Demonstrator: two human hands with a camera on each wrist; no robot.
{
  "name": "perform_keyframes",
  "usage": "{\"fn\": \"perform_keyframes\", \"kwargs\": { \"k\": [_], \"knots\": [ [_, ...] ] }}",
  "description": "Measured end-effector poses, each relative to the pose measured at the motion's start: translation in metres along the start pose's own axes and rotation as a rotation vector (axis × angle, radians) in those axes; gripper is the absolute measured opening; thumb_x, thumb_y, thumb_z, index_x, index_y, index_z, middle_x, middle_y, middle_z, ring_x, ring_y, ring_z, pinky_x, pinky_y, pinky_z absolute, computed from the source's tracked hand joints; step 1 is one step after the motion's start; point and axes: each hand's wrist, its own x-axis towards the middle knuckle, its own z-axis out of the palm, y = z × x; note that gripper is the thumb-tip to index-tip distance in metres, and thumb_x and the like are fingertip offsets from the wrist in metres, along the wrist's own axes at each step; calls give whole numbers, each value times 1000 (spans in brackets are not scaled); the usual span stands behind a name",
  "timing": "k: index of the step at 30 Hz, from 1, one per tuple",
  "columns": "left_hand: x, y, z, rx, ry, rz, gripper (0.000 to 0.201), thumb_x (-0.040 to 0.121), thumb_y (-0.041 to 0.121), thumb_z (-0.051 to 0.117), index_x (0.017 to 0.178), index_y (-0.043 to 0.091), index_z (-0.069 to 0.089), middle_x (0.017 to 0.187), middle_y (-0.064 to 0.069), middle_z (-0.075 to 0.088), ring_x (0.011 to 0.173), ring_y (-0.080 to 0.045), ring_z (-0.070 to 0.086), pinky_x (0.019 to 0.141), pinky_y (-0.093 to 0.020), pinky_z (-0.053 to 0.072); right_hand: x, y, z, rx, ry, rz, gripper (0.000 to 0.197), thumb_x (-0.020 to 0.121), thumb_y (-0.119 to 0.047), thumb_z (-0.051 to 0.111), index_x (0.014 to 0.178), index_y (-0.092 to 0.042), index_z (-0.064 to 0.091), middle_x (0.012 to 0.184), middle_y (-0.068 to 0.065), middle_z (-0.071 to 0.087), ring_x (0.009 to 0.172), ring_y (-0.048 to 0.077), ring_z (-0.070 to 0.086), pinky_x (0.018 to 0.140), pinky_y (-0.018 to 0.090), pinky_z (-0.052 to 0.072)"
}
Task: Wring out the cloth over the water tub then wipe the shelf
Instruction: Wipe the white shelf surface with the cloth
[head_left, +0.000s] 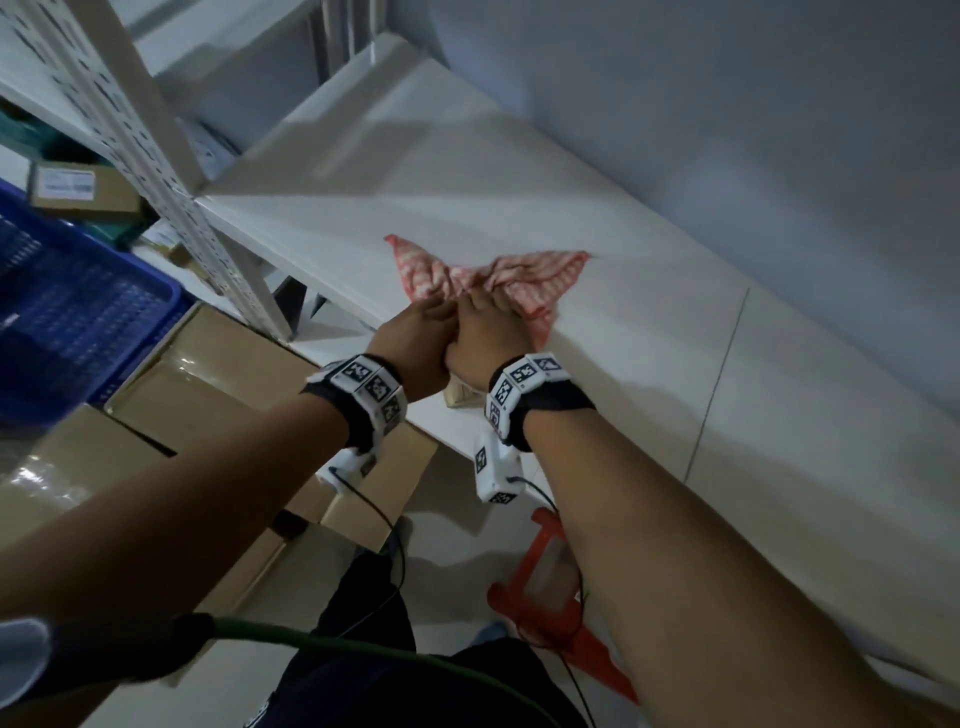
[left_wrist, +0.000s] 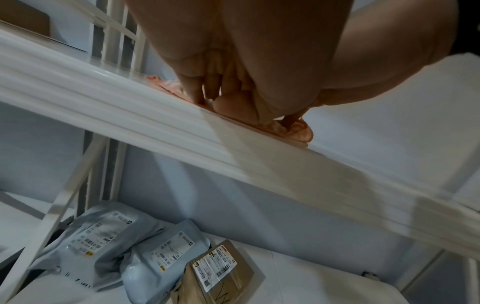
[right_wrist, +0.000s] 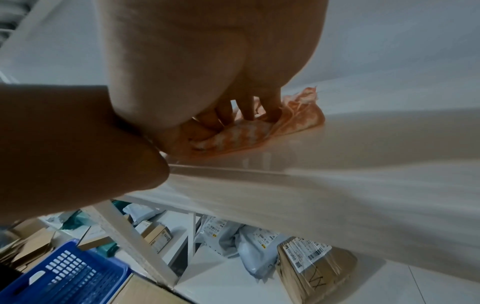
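Note:
A red-and-white patterned cloth (head_left: 540, 275) lies bunched on the white shelf (head_left: 571, 182), close to its front edge. My left hand (head_left: 415, 332) and right hand (head_left: 491, 327) sit side by side on the cloth's near part, touching each other. In the right wrist view my right hand (right_wrist: 233, 123) has its fingers bent down onto the cloth (right_wrist: 298, 121), with a rolled fold held against the thumb. The left wrist view shows my left hand (left_wrist: 207, 100) with fingertips dug into the cloth (left_wrist: 298, 133) at the shelf (left_wrist: 130, 107) edge. No water tub is in view.
A perforated white upright (head_left: 171, 171) stands left of the shelf, with a wall (head_left: 727, 130) behind it. A blue basket (head_left: 78, 312) and cardboard boxes (head_left: 208, 389) are below left, and an orange frame (head_left: 550, 587) stands on the floor. Grey parcels (left_wrist: 103, 236) lie on the lower shelf.

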Motion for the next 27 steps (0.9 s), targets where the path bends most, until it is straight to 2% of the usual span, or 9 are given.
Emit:
{"fn": "perform_keyframes", "kwargs": {
  "k": [3,6,8,12,15,18,22,25,27],
  "knots": [
    [11,-6,4,11,-47,-5,71,68,31,24,131,25,57,145,4,47,136,-22,42,107,-39,43,6,2,-4,-3,12,10,71,76,-32,54,141,-9,40,149,8,37,140,32,29,112,44,33],
    [33,-16,4,58,-103,-19,72,72,38,26,138,26,50,151,5,40,141,-21,36,111,-40,39,24,6,-11,-3,-3,38,73,79,-30,51,147,-11,33,155,6,31,144,31,24,114,46,30],
    [48,-19,-4,65,-105,-26,68,76,40,30,140,26,48,152,6,40,142,-22,35,110,-42,39,41,8,-18,4,-9,73,70,83,-30,50,148,-10,32,155,8,30,143,32,26,115,45,29],
    [66,-16,-33,-3,-88,-113,50,84,28,50,134,23,54,139,1,53,130,-25,46,99,-43,49,63,9,-30,-34,-27,94,60,88,-29,43,143,-5,39,148,15,39,135,34,39,112,43,32],
    [61,-8,-39,-12,-122,-120,49,83,29,48,131,25,55,135,2,55,125,-27,49,94,-46,51,61,8,-27,-38,-27,118,59,90,-27,42,144,-5,36,149,16,37,136,36,37,112,45,32],
    [48,-2,-37,-3,-161,-109,46,83,22,50,128,23,58,134,2,57,124,-27,51,91,-44,53,48,4,-19,-4,-14,130,59,89,-25,41,145,-7,36,151,15,36,138,35,35,113,47,30],
    [15,8,-30,-1,-135,-25,47,77,18,44,120,18,63,124,-1,61,114,-29,57,86,-44,55,11,0,-6,97,-16,117,67,77,-30,42,140,-6,43,147,14,43,133,34,42,110,45,37],
    [-2,8,-15,56,-118,99,68,64,27,26,118,14,66,126,-6,61,119,-28,55,102,-41,45,-9,-1,1,113,-27,98,70,72,-32,49,138,-9,44,146,10,43,134,33,38,108,45,37],
    [0,9,-11,95,-90,135,71,63,27,25,118,12,67,129,-9,60,124,-26,53,111,-38,37,-11,2,1,105,-8,93,70,72,-32,50,139,-11,44,147,7,43,136,31,35,108,44,36]
  ]
}}
